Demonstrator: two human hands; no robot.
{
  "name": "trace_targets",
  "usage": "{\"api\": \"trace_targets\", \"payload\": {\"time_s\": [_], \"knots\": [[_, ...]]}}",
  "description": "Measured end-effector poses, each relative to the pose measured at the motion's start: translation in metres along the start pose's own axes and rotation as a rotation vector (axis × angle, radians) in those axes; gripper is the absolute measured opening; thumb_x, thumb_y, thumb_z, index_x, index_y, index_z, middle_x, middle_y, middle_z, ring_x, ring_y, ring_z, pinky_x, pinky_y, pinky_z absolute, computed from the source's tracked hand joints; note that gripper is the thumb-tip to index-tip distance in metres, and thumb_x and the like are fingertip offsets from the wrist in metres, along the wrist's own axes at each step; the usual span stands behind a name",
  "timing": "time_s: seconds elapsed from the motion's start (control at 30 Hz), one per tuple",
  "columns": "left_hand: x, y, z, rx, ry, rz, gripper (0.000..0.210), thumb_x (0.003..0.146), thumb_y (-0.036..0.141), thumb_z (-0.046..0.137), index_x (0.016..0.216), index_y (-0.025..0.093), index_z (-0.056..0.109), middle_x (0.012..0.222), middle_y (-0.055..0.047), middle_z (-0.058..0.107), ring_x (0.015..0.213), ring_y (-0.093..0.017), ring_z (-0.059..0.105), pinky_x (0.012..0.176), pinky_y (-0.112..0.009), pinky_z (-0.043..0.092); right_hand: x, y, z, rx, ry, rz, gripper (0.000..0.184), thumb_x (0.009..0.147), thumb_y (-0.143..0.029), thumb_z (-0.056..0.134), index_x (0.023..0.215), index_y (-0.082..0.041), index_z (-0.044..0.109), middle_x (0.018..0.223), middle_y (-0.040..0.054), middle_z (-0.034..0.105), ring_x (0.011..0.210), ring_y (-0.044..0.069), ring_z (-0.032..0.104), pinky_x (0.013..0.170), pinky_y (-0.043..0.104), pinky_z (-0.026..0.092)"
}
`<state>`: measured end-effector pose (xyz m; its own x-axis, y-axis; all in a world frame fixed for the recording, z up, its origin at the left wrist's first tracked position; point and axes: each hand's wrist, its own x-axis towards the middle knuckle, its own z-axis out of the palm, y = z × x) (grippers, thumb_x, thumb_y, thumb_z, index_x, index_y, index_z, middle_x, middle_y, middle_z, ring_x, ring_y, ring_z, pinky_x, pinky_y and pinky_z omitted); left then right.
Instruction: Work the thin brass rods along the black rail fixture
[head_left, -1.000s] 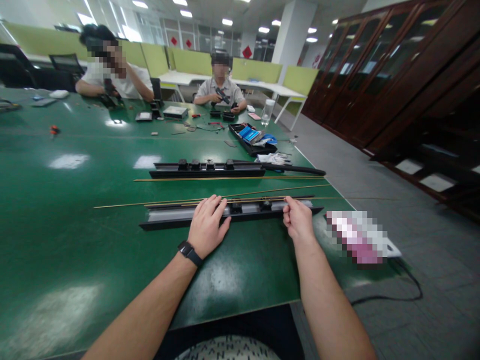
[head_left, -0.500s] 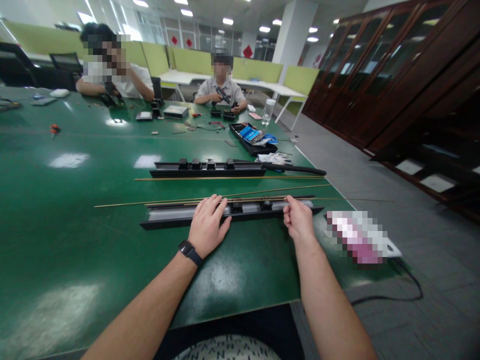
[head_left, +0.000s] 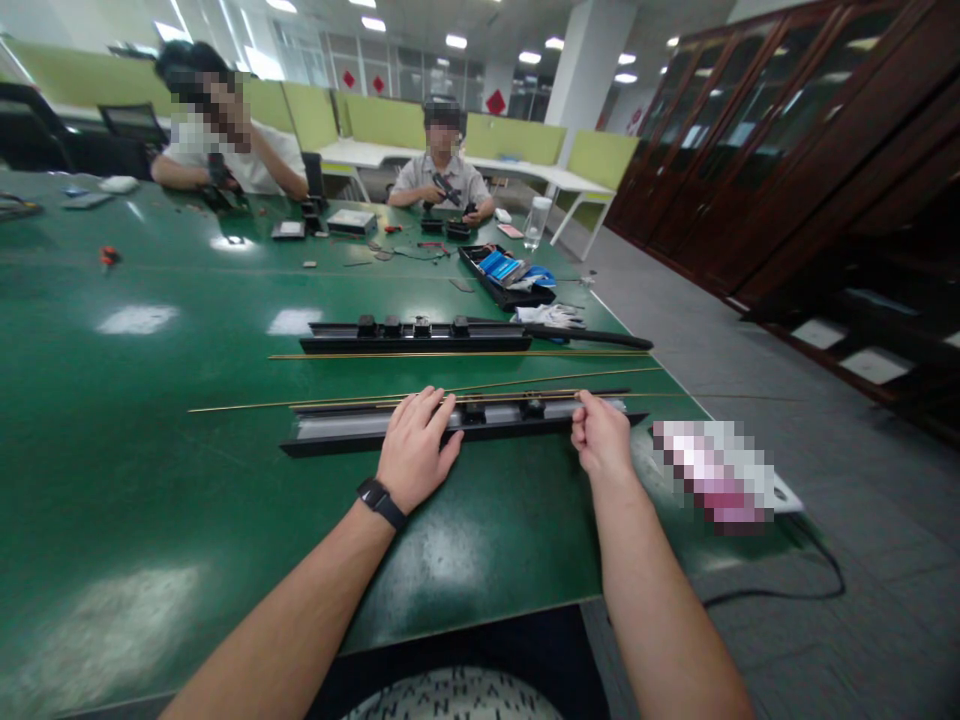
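Observation:
A long black rail with a silvery channel (head_left: 337,428) lies across the green table in front of me. Over it rests my left hand (head_left: 420,450), fingers stretched out and lying on the rail. My right hand (head_left: 602,432) is closed in a pinch at the rail's right end, around a thin brass-coloured rod (head_left: 517,394) that runs along the channel and out to the right past the table edge. Two small black blocks (head_left: 532,406) sit in the channel between my hands. Another thin rod (head_left: 240,408) lies just behind the rail.
Farther back lie a second black rail (head_left: 412,346) with several blocks, a brass rod (head_left: 337,357), white gloves (head_left: 551,317) and a black tray (head_left: 495,285). A blurred pink-and-white item (head_left: 712,475) lies right. Two people sit across the table (head_left: 187,300).
My right hand has shifted slightly to the right, and the thin rod in it has slid a little that way. My left hand stays on the rail.

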<state>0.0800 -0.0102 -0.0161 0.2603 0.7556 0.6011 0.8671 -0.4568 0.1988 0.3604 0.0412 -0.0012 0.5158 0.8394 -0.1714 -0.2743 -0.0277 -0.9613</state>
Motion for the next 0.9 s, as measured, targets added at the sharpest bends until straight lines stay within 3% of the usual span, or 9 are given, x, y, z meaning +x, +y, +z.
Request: {"api": "trace_targets", "payload": {"time_s": [0.43, 0.9], "knots": [[0.0004, 0.0005, -0.0006, -0.010, 0.005, -0.004, 0.047, 0.095, 0.032, 0.056, 0.139, 0.016, 0.055, 0.140, -0.014, 0.060, 0.138, -0.030, 0.050, 0.118, -0.049, 0.035, -0.0041, 0.0018, 0.0028, -0.050, -0.081, -0.005, 0.023, 0.081, -0.037, 0.074, 0.081, -0.016, 0.064, 0.048, -0.0050, 0.054, 0.026, 0.005, 0.034, 0.024, 0.016, 0.018], [0.0003, 0.0005, -0.0009, -0.018, -0.002, -0.001, 0.046, 0.095, 0.032, 0.054, 0.139, 0.018, 0.054, 0.140, -0.014, 0.060, 0.138, -0.030, 0.050, 0.117, -0.051, 0.037, 0.0020, -0.0002, -0.0002, -0.017, 0.023, 0.001, 0.016, 0.085, -0.032, 0.068, 0.082, -0.016, 0.064, 0.047, -0.0069, 0.053, 0.025, 0.005, 0.034, 0.025, 0.015, 0.018]]}}
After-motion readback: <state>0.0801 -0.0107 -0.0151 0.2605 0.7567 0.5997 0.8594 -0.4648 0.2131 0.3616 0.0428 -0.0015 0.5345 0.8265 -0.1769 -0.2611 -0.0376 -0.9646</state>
